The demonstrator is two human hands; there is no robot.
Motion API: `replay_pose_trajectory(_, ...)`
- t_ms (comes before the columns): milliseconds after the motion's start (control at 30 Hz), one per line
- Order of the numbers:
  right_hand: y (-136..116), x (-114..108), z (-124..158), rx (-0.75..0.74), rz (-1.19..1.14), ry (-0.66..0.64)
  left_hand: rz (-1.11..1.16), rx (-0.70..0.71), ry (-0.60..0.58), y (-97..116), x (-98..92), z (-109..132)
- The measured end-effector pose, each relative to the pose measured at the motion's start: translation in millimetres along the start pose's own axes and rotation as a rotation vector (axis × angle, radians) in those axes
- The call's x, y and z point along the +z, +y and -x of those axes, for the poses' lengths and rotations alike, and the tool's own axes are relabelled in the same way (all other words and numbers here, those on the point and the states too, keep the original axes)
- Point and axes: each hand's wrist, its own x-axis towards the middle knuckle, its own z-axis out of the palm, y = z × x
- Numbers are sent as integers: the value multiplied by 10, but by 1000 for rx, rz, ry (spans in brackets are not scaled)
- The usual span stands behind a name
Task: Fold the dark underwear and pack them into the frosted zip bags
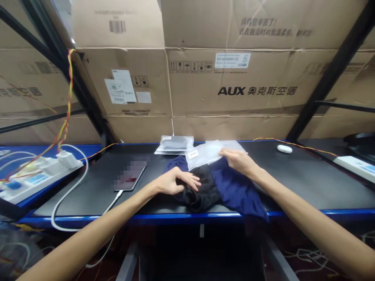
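My left hand (175, 181) lies on a crumpled black garment (202, 191) near the front of the black tabletop (293, 175), fingers stretched and slightly curled over the cloth. My right hand (238, 160) pinches the edge of a clear plastic bag (209, 152) with a white label. This bag lies across the top of the black garment and a navy blue garment (237, 189). The blue cloth hangs a little over the table's front edge.
A packed grey bag (175, 143) lies behind the clothes. A phone (130, 177) on a white cable rests to the left, beside a power strip (38, 175) with plugs. A white earbud case (284, 148) sits at the right. Cardboard boxes (234, 86) wall the back.
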Motion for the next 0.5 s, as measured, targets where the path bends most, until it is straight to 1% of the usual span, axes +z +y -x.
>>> replay_pose_trajectory(67, 73, -2, 14, 35, 21, -10, 36, -9, 6, -17, -10, 1)
replay_pose_trajectory(133, 176, -20, 54, 112, 46, 0, 86, -17, 8, -37, -22, 5)
replay_pose_trajectory(233, 372, -48, 130, 277, 64, 26, 138, -22, 16, -57, -37, 12)
replay_pose_trajectory(333, 560, -40, 171, 426, 35, 12, 133, -33, 24, -58, -45, 17)
replay_pose_trajectory(400, 656, -5, 174, 453, 4, -24, 116, -47, 25, -51, -50, 20)
replay_pose_trajectory(500, 750, 69, 176, 443, -41, -94, 38, -34, 42, -26, -55, 22)
